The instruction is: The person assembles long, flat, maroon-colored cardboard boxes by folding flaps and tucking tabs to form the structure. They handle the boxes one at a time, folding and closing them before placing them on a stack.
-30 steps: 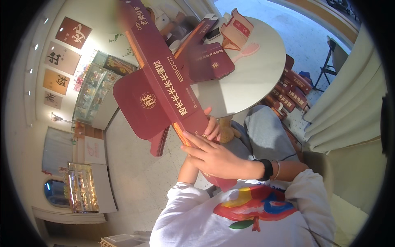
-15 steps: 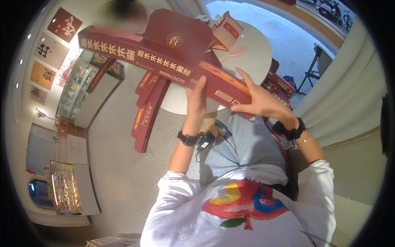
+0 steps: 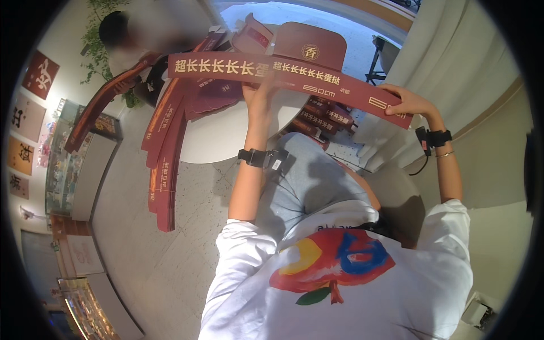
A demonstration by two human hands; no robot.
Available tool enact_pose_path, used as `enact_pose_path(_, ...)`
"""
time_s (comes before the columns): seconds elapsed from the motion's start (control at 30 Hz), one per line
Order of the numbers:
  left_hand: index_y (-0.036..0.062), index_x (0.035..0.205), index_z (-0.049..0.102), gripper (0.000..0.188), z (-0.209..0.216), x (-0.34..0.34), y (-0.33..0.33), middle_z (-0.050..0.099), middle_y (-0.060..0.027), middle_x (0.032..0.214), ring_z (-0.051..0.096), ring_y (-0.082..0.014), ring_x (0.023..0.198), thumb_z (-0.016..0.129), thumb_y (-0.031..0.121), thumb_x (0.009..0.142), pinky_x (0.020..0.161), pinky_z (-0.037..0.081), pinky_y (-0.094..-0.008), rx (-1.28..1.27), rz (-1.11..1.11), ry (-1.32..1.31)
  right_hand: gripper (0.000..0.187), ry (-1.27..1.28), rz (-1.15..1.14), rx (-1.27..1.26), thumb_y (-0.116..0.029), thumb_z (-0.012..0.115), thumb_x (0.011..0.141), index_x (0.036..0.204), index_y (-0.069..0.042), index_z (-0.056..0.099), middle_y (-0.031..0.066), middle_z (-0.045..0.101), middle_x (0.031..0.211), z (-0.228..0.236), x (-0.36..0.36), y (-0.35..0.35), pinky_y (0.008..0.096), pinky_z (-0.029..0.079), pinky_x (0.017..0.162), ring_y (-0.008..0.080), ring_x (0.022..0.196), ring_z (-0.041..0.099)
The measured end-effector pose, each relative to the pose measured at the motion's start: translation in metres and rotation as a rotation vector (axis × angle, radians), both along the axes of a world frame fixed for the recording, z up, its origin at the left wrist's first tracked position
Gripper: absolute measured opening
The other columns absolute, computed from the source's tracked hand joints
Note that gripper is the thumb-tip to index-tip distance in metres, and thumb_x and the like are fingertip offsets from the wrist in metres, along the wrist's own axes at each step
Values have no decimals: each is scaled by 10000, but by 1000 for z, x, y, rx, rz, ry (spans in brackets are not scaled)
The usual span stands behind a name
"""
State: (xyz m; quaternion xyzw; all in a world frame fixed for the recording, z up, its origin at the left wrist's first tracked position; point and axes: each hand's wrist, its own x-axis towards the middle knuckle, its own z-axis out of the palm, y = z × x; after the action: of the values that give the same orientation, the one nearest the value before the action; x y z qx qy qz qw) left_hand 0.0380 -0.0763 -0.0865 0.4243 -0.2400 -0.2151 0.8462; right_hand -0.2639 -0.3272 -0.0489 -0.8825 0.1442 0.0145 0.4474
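A long, narrow dark red carton (image 3: 317,88) with gold and white lettering stretches across the view in front of me, above the round white table (image 3: 207,139). A wide rounded panel (image 3: 317,45) of the same red stands up behind its long edge. My left hand (image 3: 258,99) grips the carton's lower edge near its middle, the fingertips partly hidden behind it. Around the right end is my right hand (image 3: 412,107), closed with the fingers over the top edge and the thumb on the front face. Black bands with small devices circle both wrists.
More long red cartons (image 3: 164,175) overhang the table's left edge. Others are piled (image 3: 323,116) beyond my knees. At the upper left, another person (image 3: 116,31) is beside a long carton (image 3: 105,107). A folding chair (image 3: 382,56) and a curtain (image 3: 447,62) stand at the right.
My view has turned. My right hand has moved outward to the carton's right end, and the carton's printed long face now shows more fully toward me. My left hand still grips its lower edge.
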Motion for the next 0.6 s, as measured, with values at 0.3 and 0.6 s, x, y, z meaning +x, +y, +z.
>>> enact_pose_path(0.3,-8,1229,563,373,-42,30,-18,668,-120,1133,635,-174,1067,669,166,917,880,495,-276,425,-229,-522,763,55,-410,164,-420,782,772,1358,-13,512,54,601,1235,-56,-116,-41,290,424,980,127,1097,553)
enact_pose_path(0.6,26,1212,570,369,-49,25,44,594,-191,1208,551,-363,1131,612,107,855,948,431,-419,745,271,-1202,862,132,-714,233,-579,707,794,1380,8,473,115,604,1221,-133,-140,-57,293,462,941,168,1093,590)
